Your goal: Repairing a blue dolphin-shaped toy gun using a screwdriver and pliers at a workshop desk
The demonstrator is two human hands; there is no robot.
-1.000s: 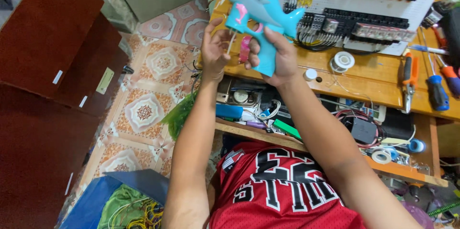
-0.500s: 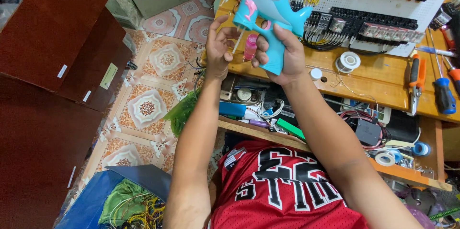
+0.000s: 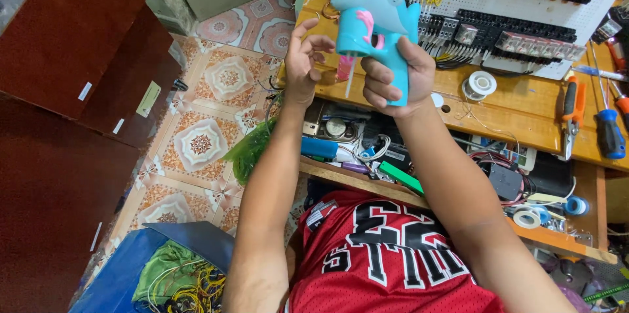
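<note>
The person's right hand (image 3: 393,77) grips the handle of a blue toy gun shaped like a dolphin (image 3: 370,8), with the fingers wrapped tight around it. The toy is held up in the air above the wooden workbench (image 3: 524,113), with its pink mouth near the top edge of the view. The left hand (image 3: 304,57) is just beside the toy, on its left. Its fingers are curled and pinch a thin white stick (image 3: 349,74) that hangs down under the toy, next to a small pink part. On the bench, behind the toy, stands a white board full of black parts and wires (image 3: 517,18). A roll of silver wire (image 3: 480,83) lies near the right hand. Screwdrivers with blue and orange handles (image 3: 593,123) lie far off to the right. A shelf under the bench top is full of small things and cables (image 3: 367,146). The person wears a red shirt (image 3: 386,260). A blue bin with yellow wires (image 3: 164,273) sits on the patterned floor (image 3: 196,136).
</note>
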